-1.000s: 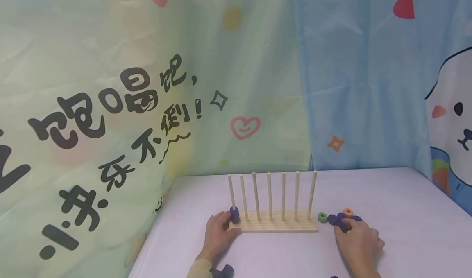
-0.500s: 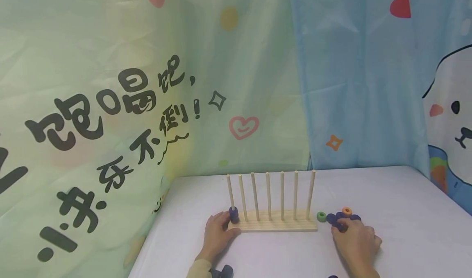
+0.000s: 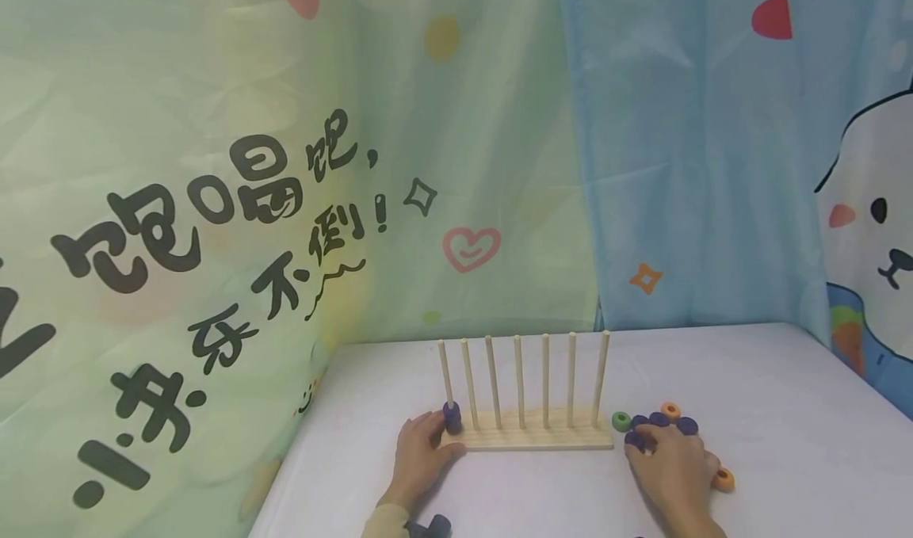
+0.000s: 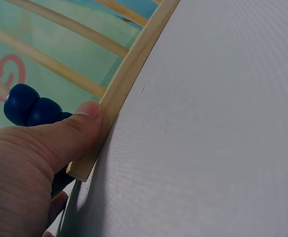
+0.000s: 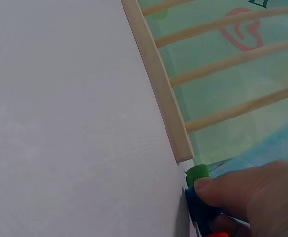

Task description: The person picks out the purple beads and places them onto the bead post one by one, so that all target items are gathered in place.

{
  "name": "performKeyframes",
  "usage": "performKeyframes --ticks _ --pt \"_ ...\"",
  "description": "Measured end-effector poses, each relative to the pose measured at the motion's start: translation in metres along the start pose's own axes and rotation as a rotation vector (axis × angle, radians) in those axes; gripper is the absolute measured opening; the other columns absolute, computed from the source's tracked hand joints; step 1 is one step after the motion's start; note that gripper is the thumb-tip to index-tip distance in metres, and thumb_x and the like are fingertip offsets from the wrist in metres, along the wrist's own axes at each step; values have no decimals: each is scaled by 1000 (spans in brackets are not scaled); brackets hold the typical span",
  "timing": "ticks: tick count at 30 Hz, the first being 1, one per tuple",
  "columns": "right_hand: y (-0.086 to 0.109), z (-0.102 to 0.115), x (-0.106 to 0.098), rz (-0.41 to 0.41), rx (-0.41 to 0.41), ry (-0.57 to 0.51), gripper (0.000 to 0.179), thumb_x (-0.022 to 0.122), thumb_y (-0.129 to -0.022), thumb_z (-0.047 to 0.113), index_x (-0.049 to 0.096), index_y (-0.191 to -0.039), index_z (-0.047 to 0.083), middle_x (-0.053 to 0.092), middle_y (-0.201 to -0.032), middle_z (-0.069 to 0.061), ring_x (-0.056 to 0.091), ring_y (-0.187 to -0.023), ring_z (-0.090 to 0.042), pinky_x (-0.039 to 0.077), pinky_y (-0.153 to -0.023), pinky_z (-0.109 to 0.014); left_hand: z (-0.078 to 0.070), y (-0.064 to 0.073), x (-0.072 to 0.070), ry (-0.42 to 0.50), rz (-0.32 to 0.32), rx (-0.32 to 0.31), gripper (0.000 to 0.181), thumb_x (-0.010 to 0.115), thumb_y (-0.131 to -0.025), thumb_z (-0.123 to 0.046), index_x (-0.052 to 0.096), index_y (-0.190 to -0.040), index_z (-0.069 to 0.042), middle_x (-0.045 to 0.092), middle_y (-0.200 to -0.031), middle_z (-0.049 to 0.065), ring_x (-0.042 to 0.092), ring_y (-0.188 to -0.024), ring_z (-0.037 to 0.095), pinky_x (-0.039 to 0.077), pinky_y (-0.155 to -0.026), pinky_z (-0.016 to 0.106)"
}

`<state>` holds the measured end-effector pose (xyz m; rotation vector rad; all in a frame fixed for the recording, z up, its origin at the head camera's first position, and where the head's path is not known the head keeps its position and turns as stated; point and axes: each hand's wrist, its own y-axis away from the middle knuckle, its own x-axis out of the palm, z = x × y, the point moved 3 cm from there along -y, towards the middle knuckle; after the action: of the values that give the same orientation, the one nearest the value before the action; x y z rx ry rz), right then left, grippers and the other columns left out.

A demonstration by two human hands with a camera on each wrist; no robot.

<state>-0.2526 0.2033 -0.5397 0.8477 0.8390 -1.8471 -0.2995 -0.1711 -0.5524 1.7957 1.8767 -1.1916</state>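
Observation:
A wooden peg rack (image 3: 528,440) with a row of upright pegs stands on the table. Several dark blue beads (image 3: 452,417) are stacked on its leftmost peg; the left wrist view shows the same beads (image 4: 40,109) behind the thumb. My left hand (image 3: 419,455) grips the base's left end, its thumb (image 4: 82,123) on the front edge. To the right of the rack, my right hand (image 3: 670,467) pinches a dark blue bead (image 5: 199,203) between thumb and fingers, low at the table. A green bead (image 3: 621,421) lies between this hand and the rack.
More blue beads (image 3: 687,425) and an orange bead (image 3: 670,410) lie just beyond the right hand. Another orange bead (image 3: 723,479) sits to its right. A dark object (image 3: 437,527) shows beside the left wrist. A printed curtain (image 3: 456,150) hangs behind the table (image 3: 799,411).
My right hand has moved left toward the rack with a blue bead at its fingertips, uncovering an orange bead on its right. The left hand keeps its hold on the rack.

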Motion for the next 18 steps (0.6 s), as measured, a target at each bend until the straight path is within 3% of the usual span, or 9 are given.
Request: performKeyframes --ticks 7,18 --pt "0 3 3 26 -43 -4 39 79 -77 24 71 -109 3 66 -111 -27 52 -101 -50 34 -78 -62 1 1 1 1 -11 3 60 82 -74 -34 65 -123 -3 68 -120 13 53 -123 36 24 -113 62" --pt "7 11 -2 43 -146 4 36 81 -73 23 73 -104 5 68 -104 -23 58 -91 -41 37 -72 -53 0 0 1 2 1 -2 59 81 -75 -34 65 -125 -6 68 -122 11 53 -124 34 22 -115 61"
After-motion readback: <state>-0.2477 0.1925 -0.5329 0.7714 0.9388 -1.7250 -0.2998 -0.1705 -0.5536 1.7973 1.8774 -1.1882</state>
